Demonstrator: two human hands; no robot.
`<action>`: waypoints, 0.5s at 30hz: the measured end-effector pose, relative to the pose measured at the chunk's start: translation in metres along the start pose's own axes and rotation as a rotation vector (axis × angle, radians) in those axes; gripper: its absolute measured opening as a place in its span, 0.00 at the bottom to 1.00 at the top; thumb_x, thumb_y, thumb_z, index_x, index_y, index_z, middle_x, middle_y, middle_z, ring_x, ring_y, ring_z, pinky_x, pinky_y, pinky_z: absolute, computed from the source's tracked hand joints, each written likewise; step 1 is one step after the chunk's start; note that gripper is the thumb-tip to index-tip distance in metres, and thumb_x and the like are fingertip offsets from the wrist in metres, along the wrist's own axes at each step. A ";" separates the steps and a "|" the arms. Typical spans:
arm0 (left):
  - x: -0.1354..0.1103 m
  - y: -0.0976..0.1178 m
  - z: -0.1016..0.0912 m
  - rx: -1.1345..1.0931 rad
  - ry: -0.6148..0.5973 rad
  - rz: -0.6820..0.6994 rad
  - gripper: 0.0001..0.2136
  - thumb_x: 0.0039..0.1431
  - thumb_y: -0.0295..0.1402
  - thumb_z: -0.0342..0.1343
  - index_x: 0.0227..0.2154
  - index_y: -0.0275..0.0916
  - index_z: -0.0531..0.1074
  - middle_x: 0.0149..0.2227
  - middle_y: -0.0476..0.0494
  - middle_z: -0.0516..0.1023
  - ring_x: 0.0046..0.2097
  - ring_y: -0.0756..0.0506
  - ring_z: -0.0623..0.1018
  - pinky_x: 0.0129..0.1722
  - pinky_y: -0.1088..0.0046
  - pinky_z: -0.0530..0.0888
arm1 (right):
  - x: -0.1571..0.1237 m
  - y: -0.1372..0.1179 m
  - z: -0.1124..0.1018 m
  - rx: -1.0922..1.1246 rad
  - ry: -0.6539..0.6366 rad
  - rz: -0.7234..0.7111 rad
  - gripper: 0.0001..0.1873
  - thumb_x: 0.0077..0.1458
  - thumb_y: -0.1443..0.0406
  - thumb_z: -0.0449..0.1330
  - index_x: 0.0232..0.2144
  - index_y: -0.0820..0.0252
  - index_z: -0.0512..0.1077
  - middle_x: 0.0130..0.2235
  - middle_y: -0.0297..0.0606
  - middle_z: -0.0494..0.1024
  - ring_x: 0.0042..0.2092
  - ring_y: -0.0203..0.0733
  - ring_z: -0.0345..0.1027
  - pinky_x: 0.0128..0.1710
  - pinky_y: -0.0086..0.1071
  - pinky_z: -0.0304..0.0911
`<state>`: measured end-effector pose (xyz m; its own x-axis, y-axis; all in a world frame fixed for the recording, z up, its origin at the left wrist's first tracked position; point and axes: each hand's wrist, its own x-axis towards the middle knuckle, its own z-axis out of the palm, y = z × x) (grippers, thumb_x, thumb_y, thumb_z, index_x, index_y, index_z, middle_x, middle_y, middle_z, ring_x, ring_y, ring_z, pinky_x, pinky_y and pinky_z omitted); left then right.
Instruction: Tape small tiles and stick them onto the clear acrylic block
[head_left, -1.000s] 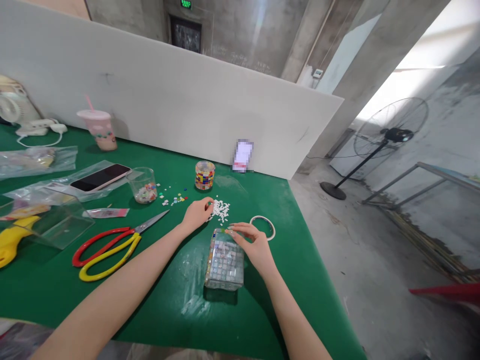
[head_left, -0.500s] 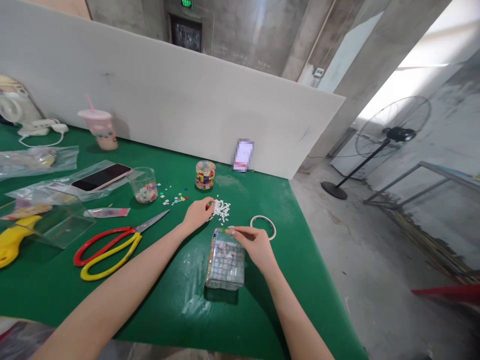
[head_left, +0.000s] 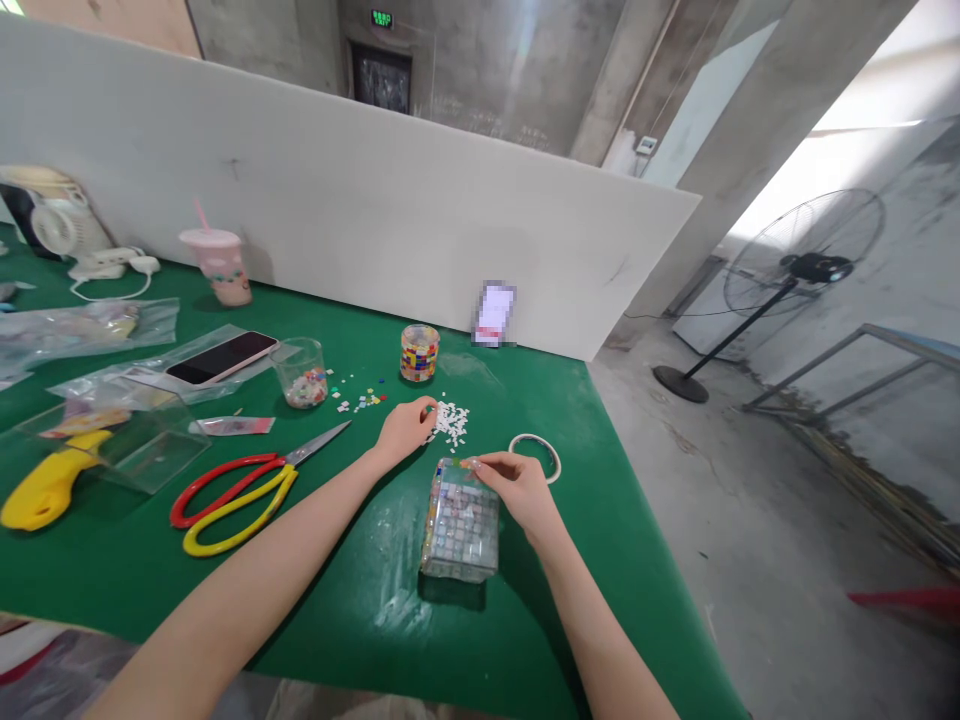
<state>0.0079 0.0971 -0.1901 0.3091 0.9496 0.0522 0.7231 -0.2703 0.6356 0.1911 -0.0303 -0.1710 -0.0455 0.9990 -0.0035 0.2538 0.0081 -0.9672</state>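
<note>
A clear box covered with small mosaic tiles (head_left: pixel 461 520) lies on the green table (head_left: pixel 360 600). My right hand (head_left: pixel 514 485) rests on the box's far right corner, fingers pinched together over its top edge. My left hand (head_left: pixel 405 428) is closed in a pinch at the near edge of a small heap of white tiles (head_left: pixel 452 421), just beyond the box. What the pinched fingers of either hand hold is too small to make out.
Red and yellow scissors (head_left: pixel 240 485) lie left of my arm. Beyond them are a glass of tiles (head_left: pixel 301 372), loose coloured tiles (head_left: pixel 361 398), a mosaic jar (head_left: pixel 419 352), a phone (head_left: pixel 221 357), a pink cup (head_left: pixel 222 265), a clear box (head_left: pixel 139 435), a tape ring (head_left: pixel 535 455). The table ends at right.
My right hand's fingers have drawn together from lying flat to a pinch at the box's far edge. The view has shifted slightly; my left hand stays at the white tiles.
</note>
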 end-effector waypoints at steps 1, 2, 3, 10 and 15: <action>0.000 0.000 0.000 -0.005 0.001 -0.003 0.13 0.66 0.37 0.55 0.49 0.35 0.72 0.47 0.41 0.76 0.44 0.44 0.78 0.43 0.61 0.78 | 0.001 0.001 0.000 0.014 -0.009 0.007 0.11 0.62 0.60 0.61 0.41 0.63 0.75 0.42 0.38 0.79 0.42 0.41 0.75 0.45 0.42 0.71; 0.000 -0.001 0.000 -0.011 0.002 -0.005 0.13 0.66 0.37 0.55 0.49 0.35 0.72 0.47 0.41 0.76 0.44 0.44 0.78 0.43 0.61 0.78 | 0.001 0.002 -0.001 0.028 -0.016 0.014 0.11 0.62 0.60 0.61 0.41 0.63 0.74 0.42 0.38 0.79 0.42 0.41 0.75 0.45 0.42 0.72; 0.001 -0.001 0.000 -0.017 0.004 -0.008 0.13 0.66 0.37 0.55 0.49 0.35 0.72 0.47 0.41 0.76 0.44 0.44 0.78 0.43 0.61 0.78 | 0.001 0.003 -0.001 0.041 -0.020 0.020 0.11 0.62 0.60 0.61 0.41 0.63 0.74 0.43 0.38 0.79 0.43 0.41 0.75 0.45 0.42 0.72; 0.001 -0.004 0.002 -0.087 0.056 -0.010 0.13 0.66 0.37 0.56 0.48 0.35 0.72 0.47 0.41 0.76 0.43 0.44 0.78 0.43 0.61 0.78 | -0.001 0.000 -0.001 0.109 0.026 0.055 0.15 0.63 0.56 0.59 0.40 0.63 0.75 0.40 0.38 0.80 0.41 0.41 0.76 0.44 0.42 0.72; 0.003 -0.005 -0.006 -0.169 0.166 -0.021 0.13 0.67 0.37 0.55 0.50 0.35 0.71 0.46 0.41 0.76 0.42 0.45 0.79 0.42 0.62 0.79 | 0.005 0.001 0.002 0.110 0.060 0.067 0.12 0.63 0.59 0.60 0.41 0.63 0.74 0.40 0.37 0.79 0.39 0.39 0.75 0.40 0.39 0.72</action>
<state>0.0012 0.1029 -0.1886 0.1795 0.9716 0.1544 0.6105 -0.2330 0.7569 0.1896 -0.0256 -0.1721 0.0269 0.9980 -0.0575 0.1468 -0.0608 -0.9873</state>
